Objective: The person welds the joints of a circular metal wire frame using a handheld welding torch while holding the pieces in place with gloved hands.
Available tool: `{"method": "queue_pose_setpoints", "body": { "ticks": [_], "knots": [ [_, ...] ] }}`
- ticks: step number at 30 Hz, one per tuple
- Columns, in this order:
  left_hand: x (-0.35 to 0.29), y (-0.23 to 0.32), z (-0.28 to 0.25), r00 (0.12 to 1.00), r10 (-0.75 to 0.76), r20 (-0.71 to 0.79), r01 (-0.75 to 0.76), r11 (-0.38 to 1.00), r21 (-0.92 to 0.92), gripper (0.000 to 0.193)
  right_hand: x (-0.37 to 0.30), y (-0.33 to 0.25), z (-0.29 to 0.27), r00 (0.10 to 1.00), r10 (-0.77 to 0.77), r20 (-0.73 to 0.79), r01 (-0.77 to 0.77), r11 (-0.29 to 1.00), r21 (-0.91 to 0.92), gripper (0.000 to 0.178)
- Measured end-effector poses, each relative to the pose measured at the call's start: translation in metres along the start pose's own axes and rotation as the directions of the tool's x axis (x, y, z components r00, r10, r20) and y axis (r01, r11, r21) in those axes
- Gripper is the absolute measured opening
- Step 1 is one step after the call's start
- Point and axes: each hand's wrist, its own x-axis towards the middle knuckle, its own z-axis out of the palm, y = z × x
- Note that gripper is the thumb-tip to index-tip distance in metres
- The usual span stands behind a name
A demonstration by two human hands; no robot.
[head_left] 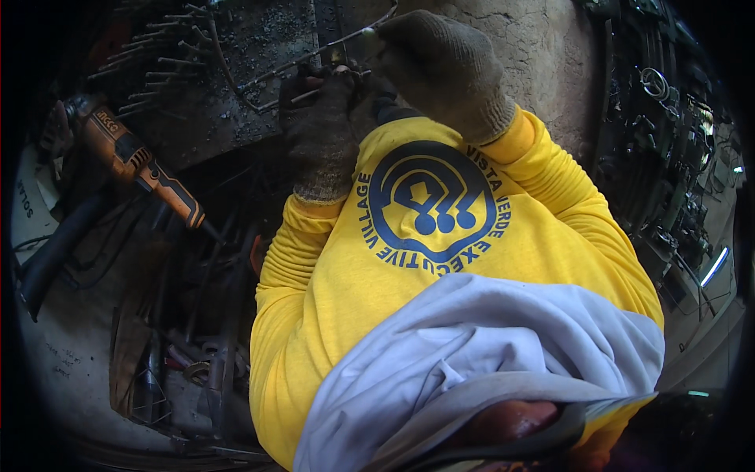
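My left hand point(321, 130), in a dark, soiled knit glove, is closed round a thin short metal rod point(305, 97), whose ends show on either side of the fingers. To its right, my right hand point(444, 67) wears a brownish-grey knit glove. It is curled with its fingertips turned toward the left hand; what they hold, if anything, is hidden. A thin bent metal rod point(303, 66) runs slantwise just beyond the left hand, passing near the right fingertips. Several short metal rods point(161, 67) lie in a row at the far left on a dark, grit-strewn surface point(228, 126).
An orange-and-black angle grinder point(141, 161) lies at the left, beside a dark thick hose or tube point(55, 252). Below it are jumbled metal bars and tools point(189, 354). Dark metal parts point(657, 134) crowd the right side, past a worn concrete surface point(543, 55).
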Motion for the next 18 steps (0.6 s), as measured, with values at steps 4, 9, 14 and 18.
{"method": "queue_pose_setpoints", "body": {
  "ticks": [4,9,14,18],
  "knots": [
    [0.001,0.003,0.009,0.948,-0.312,0.063,0.297,0.795,-0.529,0.025,-0.004,0.007,0.003,1.0,0.017,-0.004,-0.017,0.999,0.035,0.014],
    [0.001,0.0,0.008,0.958,-0.28,0.054,0.28,0.887,-0.367,0.024,-0.007,0.005,0.009,0.999,0.043,0.001,-0.043,0.997,0.058,0.014],
    [-0.003,-0.005,0.009,0.96,-0.274,0.058,0.274,0.876,-0.397,0.019,-0.007,0.006,0.014,0.999,0.049,-0.009,-0.048,0.994,0.095,0.014],
    [-0.003,-0.01,-0.001,0.993,0.037,0.112,-0.043,0.998,0.053,0.023,-0.006,0.004,0.016,0.999,0.035,-0.012,-0.034,0.997,0.069,0.014]
  ]
}}
